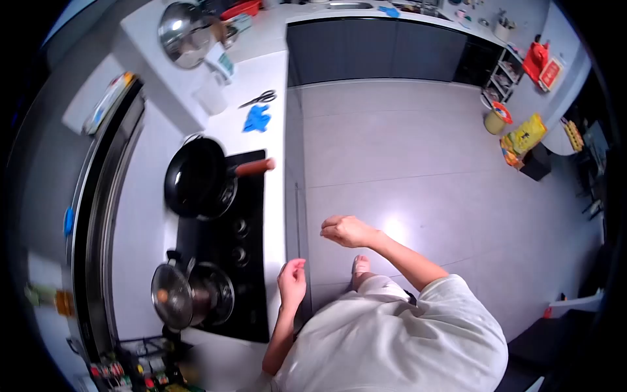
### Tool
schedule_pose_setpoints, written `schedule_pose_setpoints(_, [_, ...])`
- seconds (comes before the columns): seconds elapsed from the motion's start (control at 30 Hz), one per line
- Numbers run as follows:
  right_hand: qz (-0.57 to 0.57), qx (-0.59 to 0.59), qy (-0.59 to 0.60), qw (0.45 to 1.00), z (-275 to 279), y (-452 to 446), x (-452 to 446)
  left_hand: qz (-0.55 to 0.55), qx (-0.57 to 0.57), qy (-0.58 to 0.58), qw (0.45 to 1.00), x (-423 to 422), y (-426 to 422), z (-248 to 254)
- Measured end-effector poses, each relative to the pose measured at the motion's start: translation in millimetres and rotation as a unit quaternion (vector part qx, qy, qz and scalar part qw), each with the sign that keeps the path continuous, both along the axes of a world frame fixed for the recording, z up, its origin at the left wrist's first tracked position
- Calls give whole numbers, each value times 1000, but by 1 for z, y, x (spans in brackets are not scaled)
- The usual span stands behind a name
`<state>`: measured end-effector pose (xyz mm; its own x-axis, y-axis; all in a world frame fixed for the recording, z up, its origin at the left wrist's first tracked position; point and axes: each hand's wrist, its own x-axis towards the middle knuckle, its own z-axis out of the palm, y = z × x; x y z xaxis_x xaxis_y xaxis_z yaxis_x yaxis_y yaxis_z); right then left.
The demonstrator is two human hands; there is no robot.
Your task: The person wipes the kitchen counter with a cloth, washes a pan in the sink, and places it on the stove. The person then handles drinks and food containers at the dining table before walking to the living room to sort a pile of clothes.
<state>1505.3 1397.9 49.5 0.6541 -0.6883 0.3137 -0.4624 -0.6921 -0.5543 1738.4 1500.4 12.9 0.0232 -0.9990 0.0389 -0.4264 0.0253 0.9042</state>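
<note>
My left hand point(292, 281) is beside the front edge of the white counter point(276, 196), near the black cooktop point(256, 287); its fingers are curled, and whether they hold anything is too small to tell. To the right, my right hand point(345, 231) hangs over the grey floor with its fingers bent together; nothing can be made out in it. A black pan point(196, 176) with a brown handle stands on the far burner. On the near burner is a pot point(202, 300) under a glass lid point(171, 297).
Scissors point(262, 97) and a blue cloth or glove point(257, 119) lie on the counter beyond the pan. Bottles point(147, 369) stand at the lower left. Across the floor point(392, 150) are a yellow bag point(526, 135) and a bin point(496, 120).
</note>
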Motion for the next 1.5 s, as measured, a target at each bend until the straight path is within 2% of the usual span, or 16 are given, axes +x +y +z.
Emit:
schedule_pose_setpoints(0.03, [-44,6,-3,999,-3,-10,-28,-18,43,50,998,-29,-28,-5])
schedule_pose_setpoints(0.17, [-217,43,-29,975,-4,-43,-152,-146,12,21,989,-149,-124,20])
schedule_pose_setpoints(0.2, [-264,87,-14,960,4,-50,-178,-177,6,20,984,-175,-145,24])
schedule_pose_setpoints(0.27, [-313,74,-34,946,-5,-70,-221,-232,23,17,972,-216,-188,33])
schedule_pose_setpoints(0.43, [-415,99,-72,902,-27,-136,-316,-257,40,51,964,-302,-298,-1])
schedule_pose_setpoints(0.63, [-464,94,-50,880,-48,-268,-434,-287,73,65,953,-420,-471,-21])
schedule_pose_setpoints(0.8, [-516,65,-31,854,-15,-381,-545,-297,59,80,950,-544,-617,-2])
schedule_pose_setpoints(0.9, [-563,6,-26,826,-4,-432,-618,-334,51,77,938,-623,-690,10])
schedule_pose_setpoints(0.93, [-574,19,-31,818,4,-446,-643,-353,46,64,932,-650,-709,24])
schedule_pose_setpoints(1.1, [-625,12,-53,778,-7,-513,-776,-403,41,49,913,-788,-811,15])
schedule_pose_setpoints(1.2, [-632,8,-51,773,-13,-554,-858,-408,58,58,909,-873,-858,8])
schedule_pose_setpoints(1.33, [-635,-18,-41,771,-3,-620,-980,-417,39,45,907,-999,-920,24])
schedule_pose_setpoints(1.5, [-647,-7,-42,761,20,-692,-1117,-431,56,82,897,-1148,-1003,42])
